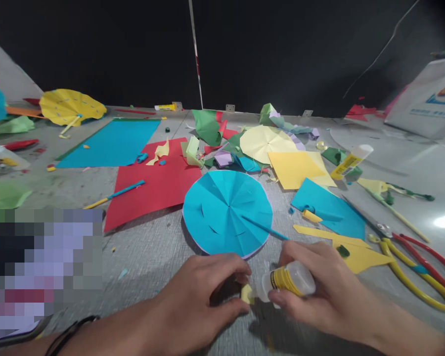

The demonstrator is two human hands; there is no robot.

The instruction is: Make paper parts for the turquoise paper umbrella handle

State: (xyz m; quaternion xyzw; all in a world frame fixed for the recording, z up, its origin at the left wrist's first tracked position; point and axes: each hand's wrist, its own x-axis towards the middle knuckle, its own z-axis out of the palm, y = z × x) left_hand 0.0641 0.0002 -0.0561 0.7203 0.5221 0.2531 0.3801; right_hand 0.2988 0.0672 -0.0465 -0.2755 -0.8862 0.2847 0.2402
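My right hand [326,284] is closed around a small clear glue bottle [304,278] with a yellow label, tipped on its side with its nozzle toward the left. At the nozzle is a small pale yellow paper piece [247,294], held between the thumb and curled fingers of my left hand [203,294]. Just beyond both hands lies a round, creased blue paper disc [222,202] with small slits and a lilac edge beneath. A thin blue rolled paper stick [272,231] rests on the disc, its outer end near my right fingers.
Red-and-yellow-handled scissors [391,237] lie at the right, near yellow scraps [359,252] and a blue sheet [330,210]. A glue stick [350,163] leans behind. Red paper [155,183] and a blue sheet [111,143] lie left. A pixelated device [40,272] occupies the near left.
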